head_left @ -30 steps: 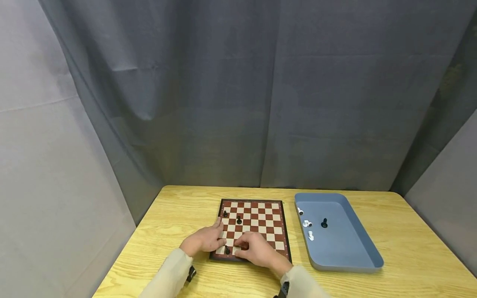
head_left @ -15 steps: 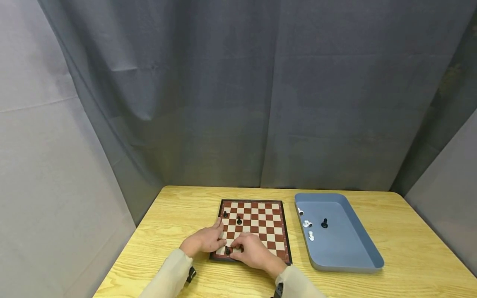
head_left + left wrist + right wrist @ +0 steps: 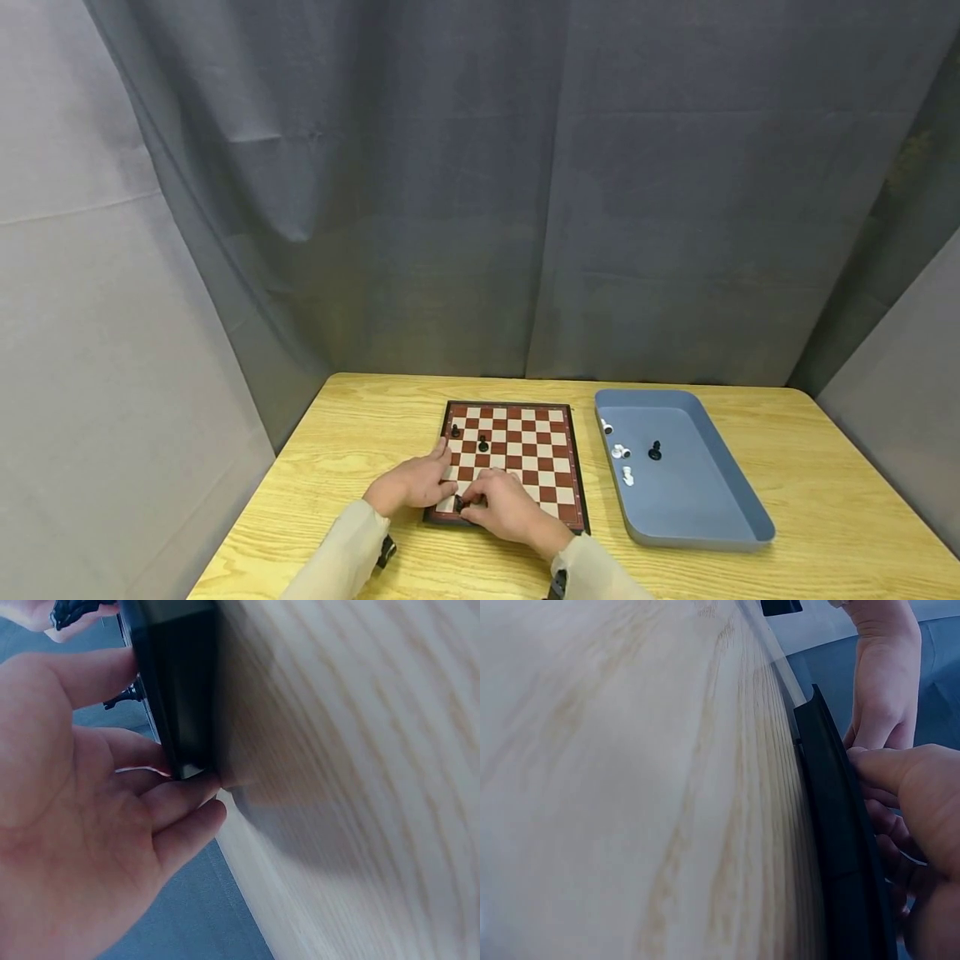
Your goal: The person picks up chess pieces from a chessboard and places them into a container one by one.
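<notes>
A red-and-white chessboard (image 3: 542,454) with a dark rim lies on the table. My left hand (image 3: 416,482) holds its near left corner, thumb over the top and fingers down the side, as the left wrist view shows. My right hand (image 3: 504,507) pinches a black chess piece (image 3: 459,503) on the near row at left; fingers partly cover it. In the left wrist view this chess piece (image 3: 71,610) shows at the top edge. Two black pieces stand farther back: a small one (image 3: 454,431) near the left edge and another one (image 3: 483,444) inward.
Right of the board is a blue-grey tray (image 3: 705,517). It holds a black chess piece (image 3: 655,451) lying near its middle and several white pieces (image 3: 627,476) along its left wall. Grey curtains (image 3: 450,208) stand behind the wooden table (image 3: 375,408).
My right hand has moved slightly left, and its fingertips have reached the black piece on the near row. My left hand stays at the board's corner.
</notes>
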A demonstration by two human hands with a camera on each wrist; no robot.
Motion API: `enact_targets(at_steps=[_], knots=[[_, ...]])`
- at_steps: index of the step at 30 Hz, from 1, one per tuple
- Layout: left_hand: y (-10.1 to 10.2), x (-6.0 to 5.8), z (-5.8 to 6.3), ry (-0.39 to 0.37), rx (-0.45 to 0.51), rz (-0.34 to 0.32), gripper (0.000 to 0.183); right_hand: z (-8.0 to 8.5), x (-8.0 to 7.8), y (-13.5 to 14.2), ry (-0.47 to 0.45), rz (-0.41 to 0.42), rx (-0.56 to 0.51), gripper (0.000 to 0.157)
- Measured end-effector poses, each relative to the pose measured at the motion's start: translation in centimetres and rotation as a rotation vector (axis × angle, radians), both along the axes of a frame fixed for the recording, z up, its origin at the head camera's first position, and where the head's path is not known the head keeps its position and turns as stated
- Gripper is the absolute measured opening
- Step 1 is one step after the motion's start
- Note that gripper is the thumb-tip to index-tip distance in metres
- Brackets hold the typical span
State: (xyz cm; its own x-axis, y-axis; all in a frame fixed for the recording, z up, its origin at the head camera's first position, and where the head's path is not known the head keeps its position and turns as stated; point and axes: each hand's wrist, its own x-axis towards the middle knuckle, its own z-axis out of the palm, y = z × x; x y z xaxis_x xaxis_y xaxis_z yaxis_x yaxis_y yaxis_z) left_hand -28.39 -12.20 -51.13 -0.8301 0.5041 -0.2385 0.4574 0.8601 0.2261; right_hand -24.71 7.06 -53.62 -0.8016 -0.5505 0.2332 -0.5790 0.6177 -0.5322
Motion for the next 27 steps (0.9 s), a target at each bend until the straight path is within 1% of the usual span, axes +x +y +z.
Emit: enact_targets(at_steps=[10, 18, 23, 27], knots=[[0.08, -0.10, -0.23, 0.004, -0.003, -0.003, 0.068, -0.09, 0.20, -0.16, -0.019, -0.011, -0.002, 0.011], [0.02, 0.00, -0.50, 0.002, -0.003, 0.001, 0.070, -0.28, 0.32, -0.09, -0.016, 0.000, -0.017, 0.010], [0.01, -0.13, -0.46, 0.003, -0.005, -0.001, 0.070, -0.22, 0.22, -0.03, -0.014, 0.009, -0.023, 0.008], [-0.02, -0.22, -0.19, 0.005, -0.006, -0.005, 0.069, -0.33, -0.09, 0.02, -0.004, 0.016, -0.024, 0.008]])
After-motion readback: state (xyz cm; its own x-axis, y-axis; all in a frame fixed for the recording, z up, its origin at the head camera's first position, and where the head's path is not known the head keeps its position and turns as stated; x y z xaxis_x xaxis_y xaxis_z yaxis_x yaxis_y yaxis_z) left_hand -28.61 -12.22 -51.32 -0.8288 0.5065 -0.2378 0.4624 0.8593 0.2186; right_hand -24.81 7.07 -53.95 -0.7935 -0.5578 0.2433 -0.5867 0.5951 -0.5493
